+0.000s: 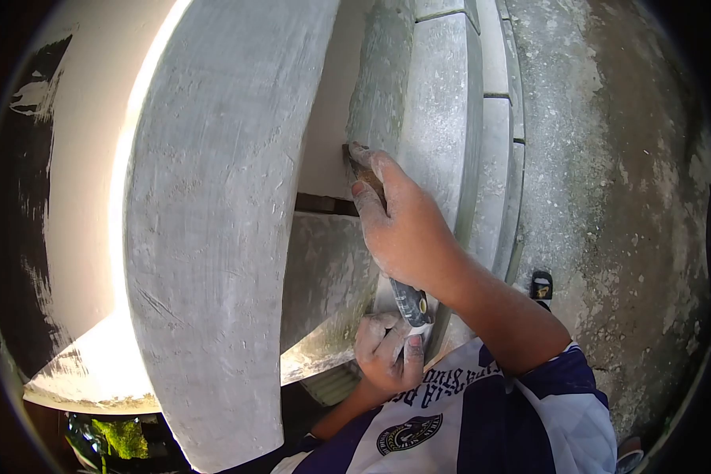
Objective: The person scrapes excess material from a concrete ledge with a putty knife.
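Note:
My right hand (pixel 407 217) is dusted white and wraps round a scraper (pixel 408 300). Its black-and-grey handle, with a yellow-rimmed hole at the end, shows below my palm. Beyond my fingertips the dark, rusty-looking tip touches the pale recessed wall strip (pixel 332 142), beside rough grey plaster (pixel 379 87). My left hand (pixel 387 351) is close to my body, fingers curled and thumb raised, right at the handle's butt end. Whether it grips the handle or something whitish beside it, I cannot make out.
A broad grey plastered ledge (pixel 213 197) curves along the left of the recess. Stepped grey blocks (pixel 442 103) run along its right. Stained concrete ground (pixel 600 197) lies further right, with a black sandal (pixel 541 286) on it. Green foliage (pixel 122 438) shows at lower left.

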Demonstrator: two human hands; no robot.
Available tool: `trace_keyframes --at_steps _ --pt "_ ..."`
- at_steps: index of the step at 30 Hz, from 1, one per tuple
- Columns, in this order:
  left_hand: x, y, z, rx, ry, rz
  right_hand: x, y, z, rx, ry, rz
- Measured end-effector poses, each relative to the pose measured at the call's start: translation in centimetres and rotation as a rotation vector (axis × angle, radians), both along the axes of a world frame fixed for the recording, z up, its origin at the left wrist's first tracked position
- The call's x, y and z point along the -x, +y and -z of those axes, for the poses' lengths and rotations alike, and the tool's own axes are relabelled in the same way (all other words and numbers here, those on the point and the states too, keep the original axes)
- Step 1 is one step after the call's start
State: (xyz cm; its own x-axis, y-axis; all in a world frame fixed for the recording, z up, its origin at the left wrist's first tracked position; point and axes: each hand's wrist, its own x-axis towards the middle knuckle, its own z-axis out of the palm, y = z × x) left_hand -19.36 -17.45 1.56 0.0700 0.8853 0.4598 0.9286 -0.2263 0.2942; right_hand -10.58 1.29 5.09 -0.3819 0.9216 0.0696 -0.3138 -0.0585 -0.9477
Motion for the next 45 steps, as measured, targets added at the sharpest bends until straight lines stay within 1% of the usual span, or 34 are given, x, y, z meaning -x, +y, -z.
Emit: trace_keyframes --at_steps 3,4,7,10,12,19,22,25,28,30,33,35,38,41,43,45 --pt "0.0 -0.1 -0.4 0.033 0.022 0.015 0.0 -2.2 0.4 -0.049 -0.015 -0.02" --pt "0.0 -0.1 -0.5 0.052 0.032 0.013 0.7 -2.2 0.7 -0.131 0.036 0.081" --pt "0.0 -0.2 -0.1 0.02 0.018 0.0 0.2 -0.5 0.0 0.013 0.038 -0.012" --pt "-0.1 0.0 -0.1 0.002 -0.004 -0.004 0.4 -0.7 0.2 -0.024 0.033 0.034" --pt "-0.4 0.0 -0.5 0.028 0.002 -0.007 0.3 -2.0 0.3 -0.035 -0.001 0.004" --pt "-0.4 0.0 -0.3 0.022 -0.011 -0.025 0.3 -0.6 0.0 -0.009 0.018 0.025" --pt "-0.1 -0.2 -0.3 0.037 -0.015 -0.014 0.5 -1.9 0.2 0.02 0.029 -0.008" --pt "-0.2 0.0 -0.6 0.04 0.006 0.004 0.5 -1.4 0.2 -0.012 0.021 0.028" --pt "-0.3 -0.1 -0.3 0.039 -0.009 -0.029 -0.5 0.6 -1.1 0.138 0.027 -0.112" --pt "-0.3 -0.2 -0.3 0.036 0.0 -0.022 0.5 -0.7 -0.1 0.044 -0.001 -0.009" --pt "-0.2 0.1 -0.6 0.051 0.018 0.001 1.1 -1.5 0.9 -0.112 0.026 0.113" --pt "-0.2 -0.1 -0.7 0.063 0.018 -0.004 1.0 -1.1 1.0 -0.123 0.04 0.105" --pt "0.0 0.2 -0.3 0.043 0.007 -0.013 0.9 0.8 0.6 -0.069 0.024 0.064" --pt "-0.1 -0.2 -0.1 0.039 0.004 -0.021 1.3 -0.5 1.2 -0.075 -0.002 0.082" --pt "0.0 -0.4 0.0 0.057 -0.001 -0.03 0.7 -1.3 0.7 -0.04 -0.012 0.024" --pt "-0.5 0.2 -0.5 0.083 -0.01 -0.047 0.9 1.3 0.3 0.012 0.015 0.074"
